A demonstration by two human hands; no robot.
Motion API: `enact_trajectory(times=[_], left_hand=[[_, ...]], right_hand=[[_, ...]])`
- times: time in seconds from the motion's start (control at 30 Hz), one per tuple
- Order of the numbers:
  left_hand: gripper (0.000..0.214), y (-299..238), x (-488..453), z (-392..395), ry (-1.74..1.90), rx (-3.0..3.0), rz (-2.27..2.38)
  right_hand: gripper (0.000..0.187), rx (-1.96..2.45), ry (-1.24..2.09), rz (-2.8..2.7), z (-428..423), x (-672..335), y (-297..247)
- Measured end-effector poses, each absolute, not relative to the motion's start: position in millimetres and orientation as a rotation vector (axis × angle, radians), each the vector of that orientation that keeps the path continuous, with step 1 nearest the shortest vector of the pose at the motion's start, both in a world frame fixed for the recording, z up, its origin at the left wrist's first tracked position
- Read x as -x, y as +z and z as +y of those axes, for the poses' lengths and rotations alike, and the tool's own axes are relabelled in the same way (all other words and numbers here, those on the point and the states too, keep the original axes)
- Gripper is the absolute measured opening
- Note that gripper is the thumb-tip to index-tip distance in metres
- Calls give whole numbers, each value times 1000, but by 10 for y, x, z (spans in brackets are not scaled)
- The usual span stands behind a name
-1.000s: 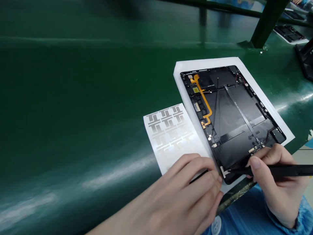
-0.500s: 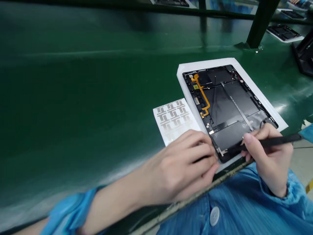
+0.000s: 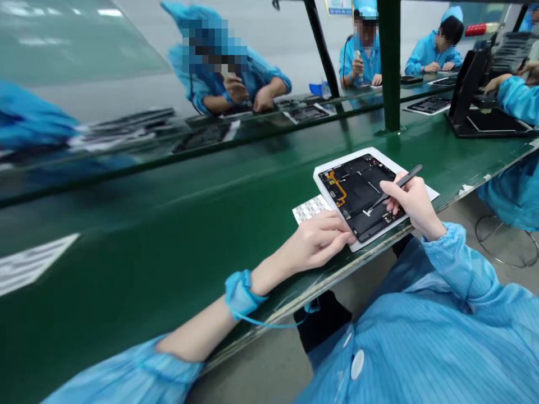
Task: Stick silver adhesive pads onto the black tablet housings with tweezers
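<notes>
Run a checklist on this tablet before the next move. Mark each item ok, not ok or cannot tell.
1. The open tablet lies on the white paper sheet: ok.
2. The black tweezers are gripped in the right hand, tips over the tablet: ok.
3. The left hand rests against the tablet's lower edge: ok.
4. The blue wrist strap is on the left wrist: ok.
5. The strap's cord is grounded: cannot tell, its far end does not show.
6. The orange flex cable is seated at its connectors: cannot tell, too small.
</notes>
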State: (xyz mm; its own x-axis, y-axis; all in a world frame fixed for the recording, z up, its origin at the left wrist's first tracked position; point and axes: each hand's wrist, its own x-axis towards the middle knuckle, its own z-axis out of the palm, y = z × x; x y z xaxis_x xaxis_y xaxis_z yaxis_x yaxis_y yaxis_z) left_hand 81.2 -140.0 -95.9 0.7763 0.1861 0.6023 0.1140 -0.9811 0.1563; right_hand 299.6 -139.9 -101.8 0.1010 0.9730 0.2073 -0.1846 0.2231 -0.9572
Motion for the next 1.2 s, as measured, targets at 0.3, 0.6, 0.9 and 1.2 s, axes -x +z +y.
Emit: enact_trajectory(times=[0.3, 0.6, 0.9, 1.2], left_hand=[[39, -978, -800, -1431, 955, -2829, 287], [29, -955, -753, -1460, 903, -2751, 231], [27, -1040, -695, -1497, 940, -2682, 270], [33, -961, -651, -1507, 915, -2638, 362]], right_hand=[[44, 942, 1103, -1067, -1468, -2966, -1054], [45, 1051, 1095, -1068, -1669, -2807, -1019], [30, 1121, 799, -1287, -1823, -2798, -1031], [28, 1237, 692, -1265, -2007, -2617, -972]])
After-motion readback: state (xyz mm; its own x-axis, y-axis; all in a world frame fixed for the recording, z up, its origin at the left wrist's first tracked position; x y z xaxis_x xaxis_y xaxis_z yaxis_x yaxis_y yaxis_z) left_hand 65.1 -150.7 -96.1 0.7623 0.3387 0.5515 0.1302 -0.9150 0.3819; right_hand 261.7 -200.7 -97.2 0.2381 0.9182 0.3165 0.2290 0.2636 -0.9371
